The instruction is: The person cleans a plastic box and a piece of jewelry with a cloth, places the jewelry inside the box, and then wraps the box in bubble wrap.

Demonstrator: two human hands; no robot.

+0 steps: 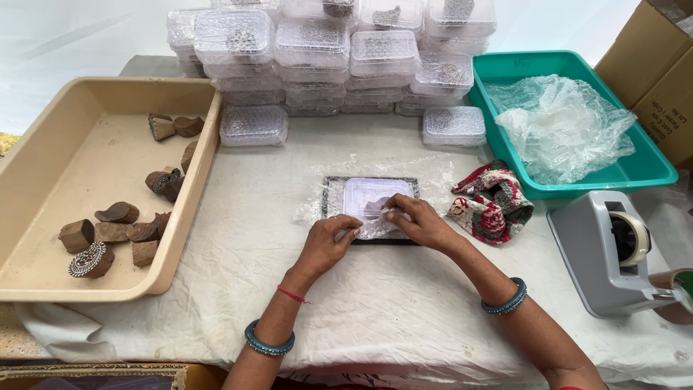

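A small clear plastic box [374, 193] lies on a sheet of bubble wrap [426, 177] over a dark-framed pad [330, 189] in the middle of the cloth-covered table. My left hand [328, 244] pinches the wrap at the box's near left corner. My right hand [417, 220] presses the wrap against the box's near right edge. Both wrists wear blue bangles, and a red thread is on the left one.
A beige tray [43, 173] at left holds several carved wooden blocks [108, 231]. Stacked clear wrapped boxes [325, 54] fill the back. A teal bin [642, 170] with bubble wrap sits at right, beside a red patterned cloth [494, 202], a grey tape dispenser [603, 253] and cardboard cartons [653, 65].
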